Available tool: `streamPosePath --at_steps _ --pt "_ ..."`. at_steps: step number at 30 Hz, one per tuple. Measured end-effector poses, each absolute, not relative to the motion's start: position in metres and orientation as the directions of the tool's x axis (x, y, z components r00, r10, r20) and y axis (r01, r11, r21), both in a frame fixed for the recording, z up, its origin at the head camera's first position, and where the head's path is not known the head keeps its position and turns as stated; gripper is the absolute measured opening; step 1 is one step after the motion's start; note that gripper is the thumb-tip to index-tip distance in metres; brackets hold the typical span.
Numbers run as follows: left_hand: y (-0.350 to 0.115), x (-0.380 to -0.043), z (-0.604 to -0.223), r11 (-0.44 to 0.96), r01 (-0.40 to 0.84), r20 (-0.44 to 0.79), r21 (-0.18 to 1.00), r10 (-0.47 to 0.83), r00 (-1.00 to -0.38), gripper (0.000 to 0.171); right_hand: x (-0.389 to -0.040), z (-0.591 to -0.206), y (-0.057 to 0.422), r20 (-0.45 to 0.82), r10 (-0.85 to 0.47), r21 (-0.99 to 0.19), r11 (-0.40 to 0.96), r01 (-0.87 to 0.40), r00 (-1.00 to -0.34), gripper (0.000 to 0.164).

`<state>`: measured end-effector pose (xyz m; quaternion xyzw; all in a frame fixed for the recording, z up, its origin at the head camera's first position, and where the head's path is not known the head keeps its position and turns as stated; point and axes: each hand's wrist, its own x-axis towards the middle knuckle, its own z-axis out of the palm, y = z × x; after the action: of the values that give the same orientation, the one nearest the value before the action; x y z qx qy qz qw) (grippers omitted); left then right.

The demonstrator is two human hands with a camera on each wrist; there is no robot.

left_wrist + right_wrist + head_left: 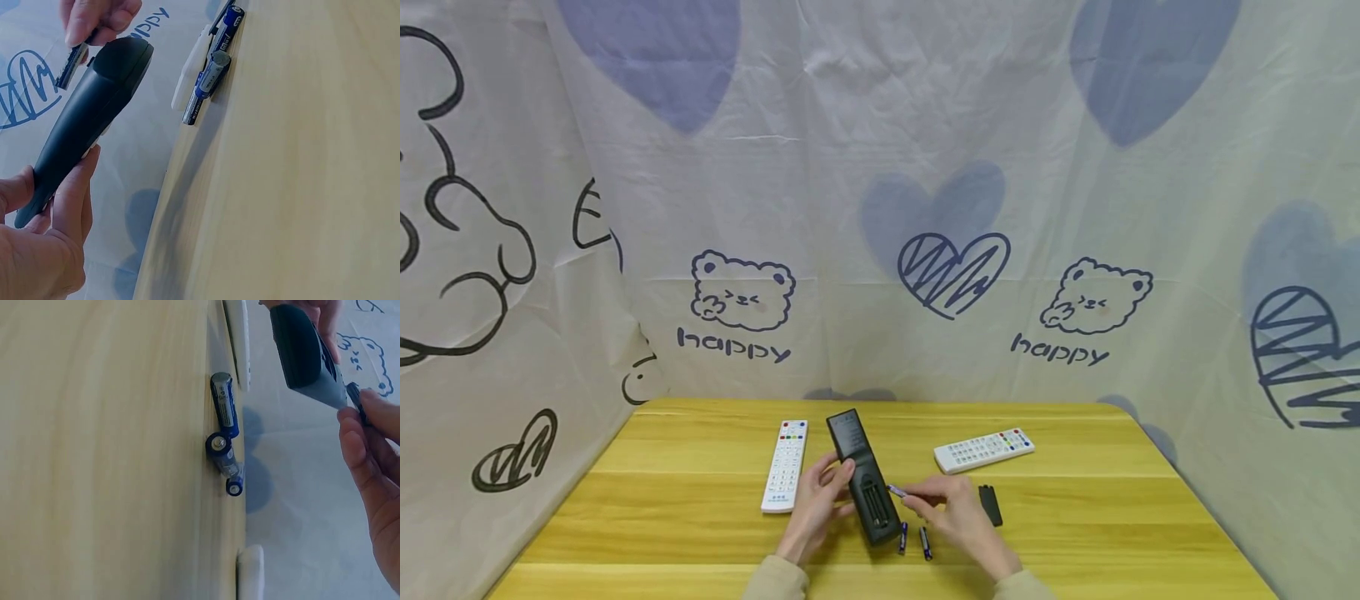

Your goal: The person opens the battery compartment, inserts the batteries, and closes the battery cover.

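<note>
Left grip (816, 504) holds black remote (865, 473); right grip (957, 514) pinches battery (897, 491) beside the uncovered bay (875, 502), contents unclear. Judged step: loading; next move calls for polarity alignment.

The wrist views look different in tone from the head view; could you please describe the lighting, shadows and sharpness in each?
Head view: brightly lit, with the table warm yellow; left wrist view: dimmer, bluish, with a soft shadow along the tabletop; right wrist view: likewise dim and cool, wood grain soft, batteries clearer.
</note>
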<state>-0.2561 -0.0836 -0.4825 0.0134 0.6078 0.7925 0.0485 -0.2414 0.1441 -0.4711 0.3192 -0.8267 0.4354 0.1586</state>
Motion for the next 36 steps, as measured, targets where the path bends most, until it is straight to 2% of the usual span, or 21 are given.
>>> streamPosePath --at_steps 4,6,9,15,19,24,36 --pt "-0.083 -0.256 -0.483 -0.256 -0.066 -0.044 0.965 0.091 -0.995 0.054 -0.241 -0.47 0.139 0.654 -0.444 -0.464 0.404 -0.788 -0.612 0.007" --pt "-0.083 -0.256 -0.483 -0.25 -0.07 -0.047 0.966 0.096 -0.994 0.053 -0.24 -0.469 0.137 0.669 -0.464 -0.42 0.408 -0.811 -0.58 0.005" --pt "-0.083 -0.256 -0.483 -0.247 -0.077 -0.051 0.966 0.111 -0.993 0.053 -0.239 -0.468 0.135 0.665 -0.482 -0.39 0.427 -0.816 -0.57 0.003" --pt "-0.083 -0.256 -0.483 -0.259 -0.087 -0.055 0.962 0.128 -0.99 0.051 -0.234 -0.467 0.131 0.634 -0.48 -0.352 0.519 -0.779 -0.606 0.008" --pt "-0.081 -0.255 -0.482 -0.264 -0.081 -0.048 0.961 0.129 -0.991 0.051 -0.231 -0.467 0.125 0.636 -0.463 -0.276 0.611 -0.742 -0.618 0.007" --pt "-0.079 -0.255 -0.482 -0.262 -0.078 -0.046 0.962 0.128 -0.991 0.05 -0.228 -0.47 0.119 0.653 -0.43 -0.197 0.698 -0.688 -0.623 0.014" --pt "-0.08 -0.254 -0.48 -0.265 -0.08 -0.044 0.961 0.139 -0.989 0.049 -0.226 -0.467 0.119 0.536 -0.373 -0.383 0.692 -0.612 -0.757 0.018"
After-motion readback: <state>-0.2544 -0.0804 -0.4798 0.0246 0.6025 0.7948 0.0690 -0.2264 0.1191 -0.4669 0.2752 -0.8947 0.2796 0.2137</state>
